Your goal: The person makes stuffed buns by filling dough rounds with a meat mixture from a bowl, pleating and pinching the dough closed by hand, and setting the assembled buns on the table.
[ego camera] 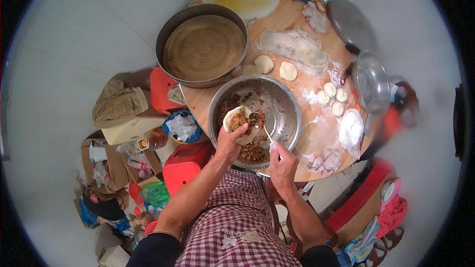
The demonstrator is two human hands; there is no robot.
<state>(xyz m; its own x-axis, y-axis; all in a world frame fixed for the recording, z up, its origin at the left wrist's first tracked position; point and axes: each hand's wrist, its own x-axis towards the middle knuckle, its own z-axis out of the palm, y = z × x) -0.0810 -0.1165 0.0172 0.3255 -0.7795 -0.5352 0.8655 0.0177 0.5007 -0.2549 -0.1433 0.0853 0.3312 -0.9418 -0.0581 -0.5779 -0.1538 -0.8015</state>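
Note:
My left hand (pixel 228 145) holds a round dough wrapper (pixel 229 119) topped with minced filling (pixel 238 120), over the left part of a large steel bowl (pixel 293 118). In my right hand (pixel 282 163) is the handle of a metal spoon (pixel 268 133); the spoon's head is just right of the wrapper, with more filling beside it. Loose filling (pixel 253 152) lies on the bowl's bottom. Beyond the bowl are flat dough rounds (pixel 288 71), and to its right several small pleated dough pieces (pixel 330 89) sit on the floured table (pixel 310 133).
A deep round steamer pan (pixel 159 52) stands at the upper left of the bowl. Cloth-covered dough (pixel 295 48) lies farther back. An empty steel basin (pixel 371 83), a dark lid (pixel 350 24) and plastic bags (pixel 350 129) are on the right. Red stools (pixel 185 170) stand left.

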